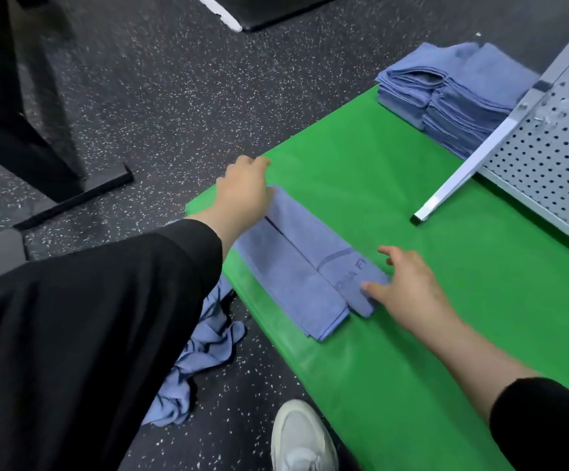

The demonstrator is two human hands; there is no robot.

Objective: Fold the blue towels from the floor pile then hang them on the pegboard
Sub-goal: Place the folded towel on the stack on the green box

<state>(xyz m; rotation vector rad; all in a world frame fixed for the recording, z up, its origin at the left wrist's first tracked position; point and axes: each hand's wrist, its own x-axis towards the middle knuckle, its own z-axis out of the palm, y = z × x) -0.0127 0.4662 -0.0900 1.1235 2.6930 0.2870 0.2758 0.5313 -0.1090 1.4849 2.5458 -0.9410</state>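
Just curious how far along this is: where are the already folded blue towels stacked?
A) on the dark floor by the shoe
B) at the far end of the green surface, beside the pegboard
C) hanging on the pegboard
B: the folded stack sits on the green surface next to the pegboard.

Only one marking visible: dark woven or printed lettering on the folded blue towel (305, 266), on the band at the end nearest the right hand (408, 290), just beside its fingertips. Too blurred and partly folded under to read with any certainty; possibly a few capital letters, nothing more to be made out. A dark stripe across the same towel, just past the lettering on the side away from that hand, bearing no characters. No legible text, number, brand or sign anywhere else in view.
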